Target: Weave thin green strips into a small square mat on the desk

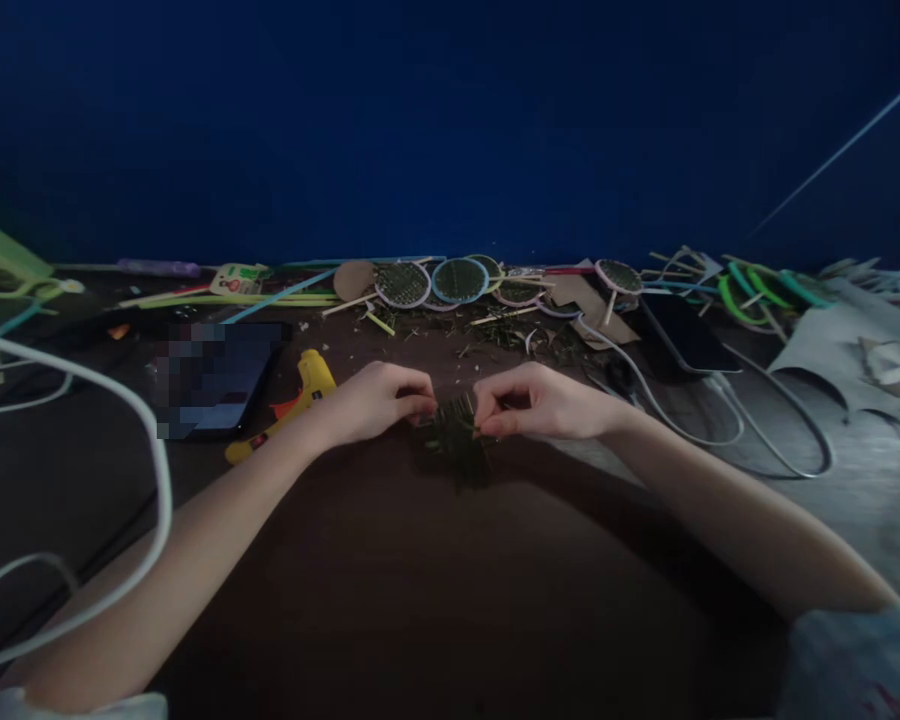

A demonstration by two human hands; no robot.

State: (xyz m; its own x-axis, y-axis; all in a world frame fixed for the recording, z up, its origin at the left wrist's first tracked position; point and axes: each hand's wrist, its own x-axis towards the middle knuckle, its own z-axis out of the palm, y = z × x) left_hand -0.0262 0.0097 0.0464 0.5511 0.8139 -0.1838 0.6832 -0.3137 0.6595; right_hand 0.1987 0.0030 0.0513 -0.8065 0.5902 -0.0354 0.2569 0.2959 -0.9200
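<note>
A small dark green woven mat of thin strips point(457, 440) lies on the brown table point(420, 590) in the middle of the view. My left hand point(375, 400) pinches its left edge with closed fingers. My right hand point(544, 402) pinches its right edge, fingers curled onto the strips. Both forearms rest on the table. Several finished round woven fans point(459, 280) with pale rims lie in a row at the table's far edge.
A yellow glue gun point(296, 405) lies left of my left hand, beside a dark tablet point(221, 385). White cables point(150, 450) loop at the left. A phone point(686, 335) with a cable lies at the right, near green hoops point(754, 290) and grey felt point(847, 350).
</note>
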